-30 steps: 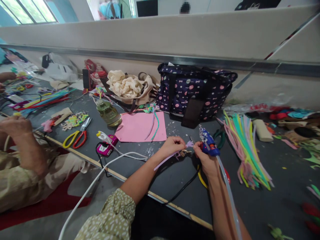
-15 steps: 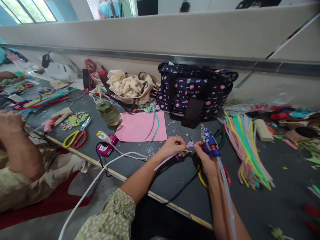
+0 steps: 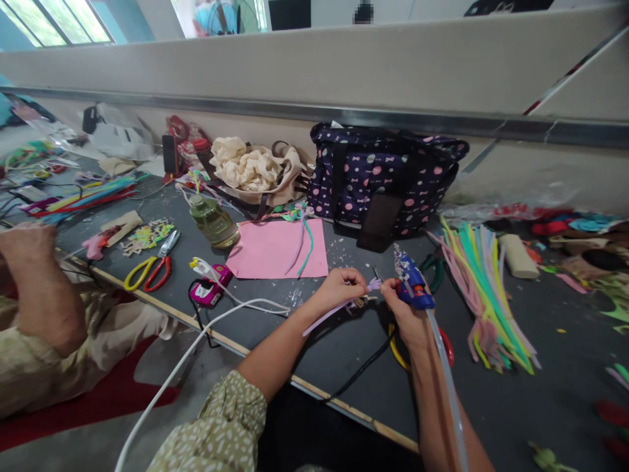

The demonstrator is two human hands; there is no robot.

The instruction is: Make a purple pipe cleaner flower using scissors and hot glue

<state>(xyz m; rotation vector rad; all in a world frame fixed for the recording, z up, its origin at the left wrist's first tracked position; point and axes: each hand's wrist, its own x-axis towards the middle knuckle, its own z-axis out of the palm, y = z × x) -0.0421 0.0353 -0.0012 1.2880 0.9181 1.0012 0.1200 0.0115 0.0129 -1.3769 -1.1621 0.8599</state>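
Note:
My left hand [image 3: 343,286] is closed in a pinch on a lilac pipe cleaner [image 3: 324,319], whose loose end trails back along the forearm. A small lilac bunch [image 3: 373,284] shows at the fingertips. Close by on the right, my right hand [image 3: 403,309] has its fingers closed around a blue glue gun [image 3: 415,286]; the grip is hidden by the hand. The gun's nozzle points away from me, and a long clear glue stick [image 3: 445,373] runs back over the forearm. Under that forearm lie scissors with a yellow and a red handle [image 3: 447,346].
A pink sheet [image 3: 280,249], a bottle of green liquid [image 3: 212,223] and a magenta device [image 3: 210,286] lie ahead on the left. Pipe cleaners [image 3: 491,295] are heaped at right. A dotted bag [image 3: 383,170] stands behind. Another person's arm [image 3: 44,295] rests at far left.
The other person's hand at far left has moved slightly lower and right. My hands stay almost in place, with the glue gun barely shifted.

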